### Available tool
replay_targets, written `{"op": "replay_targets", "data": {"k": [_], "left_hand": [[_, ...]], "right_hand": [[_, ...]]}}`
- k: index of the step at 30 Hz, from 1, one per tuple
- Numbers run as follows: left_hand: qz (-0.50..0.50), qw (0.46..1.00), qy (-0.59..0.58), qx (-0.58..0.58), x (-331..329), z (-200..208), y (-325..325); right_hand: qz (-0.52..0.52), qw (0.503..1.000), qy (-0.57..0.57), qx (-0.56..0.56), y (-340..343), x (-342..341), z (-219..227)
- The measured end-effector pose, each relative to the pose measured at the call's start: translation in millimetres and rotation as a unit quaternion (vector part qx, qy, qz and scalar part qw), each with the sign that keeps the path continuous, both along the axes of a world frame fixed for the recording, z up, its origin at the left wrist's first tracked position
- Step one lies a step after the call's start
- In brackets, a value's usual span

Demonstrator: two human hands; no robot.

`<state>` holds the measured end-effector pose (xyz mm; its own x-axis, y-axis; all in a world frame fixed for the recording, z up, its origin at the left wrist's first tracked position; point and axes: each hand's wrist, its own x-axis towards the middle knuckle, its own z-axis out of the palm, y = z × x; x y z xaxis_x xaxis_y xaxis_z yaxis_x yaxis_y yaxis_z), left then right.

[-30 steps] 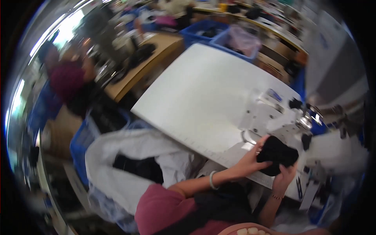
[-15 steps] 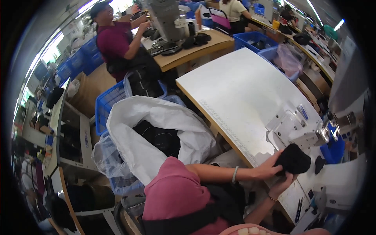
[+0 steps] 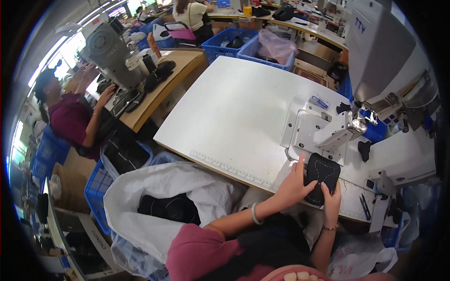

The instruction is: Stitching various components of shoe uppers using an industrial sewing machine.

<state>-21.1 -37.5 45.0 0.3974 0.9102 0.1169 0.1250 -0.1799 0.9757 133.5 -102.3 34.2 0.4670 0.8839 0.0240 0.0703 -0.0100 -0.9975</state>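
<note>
Your left hand [image 3: 295, 183] and right hand [image 3: 332, 201] curl partly closed around the black stitched fabric piece [image 3: 324, 170], thumbs on its face, just nearer you than the sewing machine's white arm [image 3: 333, 132].

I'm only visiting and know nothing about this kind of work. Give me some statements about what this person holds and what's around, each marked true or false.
1. The left fingers and right fingers both touch the black piece. True.
2. The black piece is completely unmarked. False: pale lines show on it.
3. The white sack has black items inside. True.
4. The white machine arm stands on the left half of the tabletop. False: it stands toward the right side.
5. A ruler-like scale runs along the tabletop's edge nearest the person. True.
</note>
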Motion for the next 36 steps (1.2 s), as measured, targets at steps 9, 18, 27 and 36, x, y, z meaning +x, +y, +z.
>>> {"op": "replay_targets", "data": {"k": [9,18,27,36], "left_hand": [[-0.038,0.993,0.017,0.107,1.1,-3.6,4.6],[-0.016,0.987,0.071,0.147,13.0,-1.9,-1.0],[0.122,0.988,0.035,0.085,32.5,-11.1,-23.3],[0.199,0.972,0.045,0.114,45.4,-25.2,-37.4]], "right_hand": [[-0.183,0.91,-0.372,-0.023,-25.9,9.9,-25.7],[-0.216,0.957,-0.167,0.092,-24.2,1.8,-38.3],[-0.146,0.938,-0.302,0.083,-16.0,-13.7,-17.8],[-0.049,0.96,-0.247,0.122,-23.9,-5.8,-4.6]]}}
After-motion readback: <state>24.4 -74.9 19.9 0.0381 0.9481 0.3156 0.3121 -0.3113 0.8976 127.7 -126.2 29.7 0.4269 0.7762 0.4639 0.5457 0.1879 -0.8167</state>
